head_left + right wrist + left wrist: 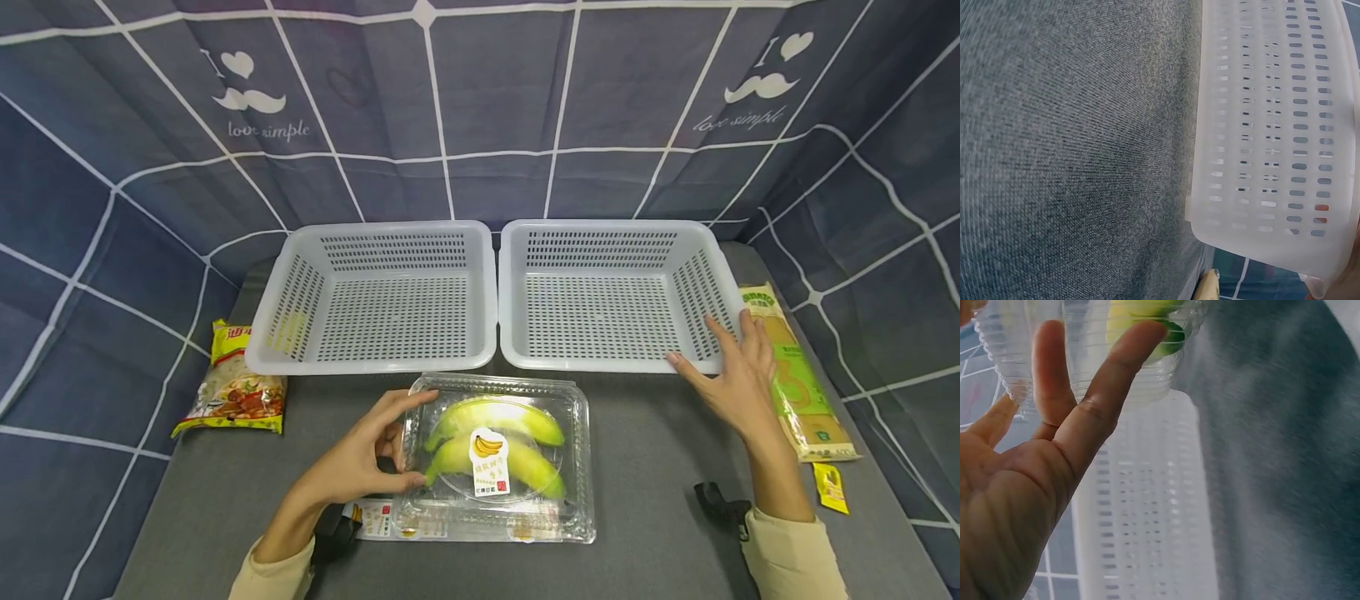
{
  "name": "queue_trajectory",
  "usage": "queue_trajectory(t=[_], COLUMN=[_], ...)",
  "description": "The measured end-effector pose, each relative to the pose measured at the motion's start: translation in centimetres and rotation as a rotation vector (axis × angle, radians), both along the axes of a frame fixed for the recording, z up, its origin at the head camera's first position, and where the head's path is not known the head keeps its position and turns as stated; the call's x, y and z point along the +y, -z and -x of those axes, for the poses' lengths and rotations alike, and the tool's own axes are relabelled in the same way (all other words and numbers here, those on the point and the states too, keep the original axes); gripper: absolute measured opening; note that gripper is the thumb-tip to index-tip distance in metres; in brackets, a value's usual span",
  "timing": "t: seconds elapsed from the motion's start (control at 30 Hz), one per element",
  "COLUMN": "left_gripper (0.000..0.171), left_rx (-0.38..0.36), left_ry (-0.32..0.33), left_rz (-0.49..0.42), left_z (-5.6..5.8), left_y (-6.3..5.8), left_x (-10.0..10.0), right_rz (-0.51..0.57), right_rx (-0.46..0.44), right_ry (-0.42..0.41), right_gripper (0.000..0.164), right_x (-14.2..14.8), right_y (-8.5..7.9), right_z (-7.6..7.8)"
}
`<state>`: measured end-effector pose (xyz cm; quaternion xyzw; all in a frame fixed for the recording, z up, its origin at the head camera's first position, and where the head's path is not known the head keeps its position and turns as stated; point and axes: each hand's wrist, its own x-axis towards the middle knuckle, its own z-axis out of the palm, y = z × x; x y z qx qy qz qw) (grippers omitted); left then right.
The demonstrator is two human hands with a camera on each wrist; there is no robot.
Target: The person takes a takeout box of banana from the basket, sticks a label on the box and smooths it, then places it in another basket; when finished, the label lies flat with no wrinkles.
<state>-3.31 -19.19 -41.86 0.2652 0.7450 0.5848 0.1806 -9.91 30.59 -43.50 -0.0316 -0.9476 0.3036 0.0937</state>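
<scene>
My left hand [360, 458] grips the left side of a clear plastic fruit box [577, 450], thumb at the near part and fingers around the edge. Two yellow-green bananas [525, 417] lie inside, with a banana-picture label [489, 462] on the lid. In the left wrist view, the fingers [1100, 394] lie along the ribbed box wall, beyond which a basket side shows. My right hand [742, 383] holds the near right corner of the right white basket [600, 365], its thumb over the front rim. Skin shows through the basket's slots in the right wrist view.
A second white basket [367, 367] stands to the left. A yellow food bag [240, 392] lies at far left. At right are a long green-and-tan packet [802, 383] and a small yellow sachet [830, 487]. A sticker strip [427, 530] lies partly under the box.
</scene>
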Motion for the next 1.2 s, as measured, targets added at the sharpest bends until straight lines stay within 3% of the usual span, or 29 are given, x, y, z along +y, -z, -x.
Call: queue_trajectory(t=[0.23,0.37,0.63,0.83,0.97,1.2], left_gripper=[0.091,0.092,0.091,0.09,0.091,0.092], left_rx=[0.006,0.014,0.012,0.017,0.022,0.031], left_ry=[0.048,0.032,0.007,0.058,0.096,0.089], left_rz=[-0.084,-0.083,-0.033,-0.057,-0.099,-0.061], left_z=[-0.1,0.2,1.0,2.3,3.4,5.2], left_y=[-2.1,-3.1,-3.5,-3.9,-4.9,-6.4], left_x=[0.4,0.3,0.0,0.1,0.5,1.2], right_rz=[0.008,0.008,0.018,0.023,0.019,0.006], right_rx=[0.018,0.023,0.062,0.067,0.056,0.055], right_ry=[0.004,0.007,-0.006,-0.007,-0.004,-0.009], right_gripper=[0.083,0.082,0.079,0.077,0.078,0.08], right_x=[0.0,0.0,-0.1,-0.2,-0.1,-0.1], right_y=[0.1,0.1,0.0,0.0,-0.1,0.1], right_z=[-0.1,-0.1,-0.1,-0.1,-0.2,-0.1])
